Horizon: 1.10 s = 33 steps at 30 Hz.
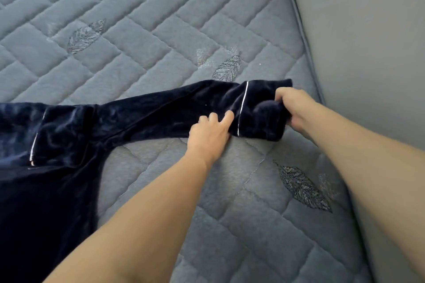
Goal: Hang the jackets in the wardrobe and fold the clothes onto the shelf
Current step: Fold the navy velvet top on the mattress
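one navy velvet top point(57, 145) lies flat on the quilted bed point(161, 30), its single outstretched sleeve point(172, 110) running left to right, the left hand point(210, 132) pinching it mid-sleeve, the right hand point(296, 108) gripping the cuff point(259, 110).

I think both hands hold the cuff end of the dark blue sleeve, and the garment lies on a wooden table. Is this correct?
Not quite. The head view shows the left hand and right hand at the cuff end of the dark blue sleeve, but the garment lies on a grey quilted mattress, not a wooden table.
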{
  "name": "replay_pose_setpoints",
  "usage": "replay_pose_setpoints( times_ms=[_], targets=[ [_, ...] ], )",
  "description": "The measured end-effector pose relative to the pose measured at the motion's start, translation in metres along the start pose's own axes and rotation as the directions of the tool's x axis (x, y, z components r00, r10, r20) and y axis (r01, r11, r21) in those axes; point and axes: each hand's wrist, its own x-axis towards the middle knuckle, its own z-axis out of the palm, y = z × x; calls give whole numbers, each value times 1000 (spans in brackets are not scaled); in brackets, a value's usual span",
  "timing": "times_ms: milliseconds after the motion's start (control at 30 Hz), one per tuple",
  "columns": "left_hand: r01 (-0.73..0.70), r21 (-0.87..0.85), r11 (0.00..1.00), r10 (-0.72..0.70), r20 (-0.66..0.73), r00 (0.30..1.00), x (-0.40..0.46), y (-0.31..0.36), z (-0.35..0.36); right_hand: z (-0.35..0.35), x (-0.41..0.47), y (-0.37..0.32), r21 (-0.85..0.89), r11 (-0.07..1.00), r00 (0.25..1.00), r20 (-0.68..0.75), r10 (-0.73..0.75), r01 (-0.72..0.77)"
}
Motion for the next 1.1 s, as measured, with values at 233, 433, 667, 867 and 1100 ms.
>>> replay_pose_setpoints(
  times_ms=[233,433,667,867,1100],
  targets=[
    [246,-769,590,-290,83,954,-40,-49,-32,44,-71,-48,156,987,948,308,-80,33],
    [301,-899,-318,-285,393,874,-110,-170,-68,208,-153,-80,172,983,847,511,-149,69],
    [66,-839,-539,-516,392,762,-187,-357,-71,444,-268,-77,57,966,702,676,-222,251],
    [92,-761,-642,-600,573,558,-234,-505,-15,575,-279,-17,-507,683,840,436,-323,526],
    [276,-854,-441,-802,513,307,-227,-578,19,550,-217,59,-893,62,715,314,-624,446]
  ],
)
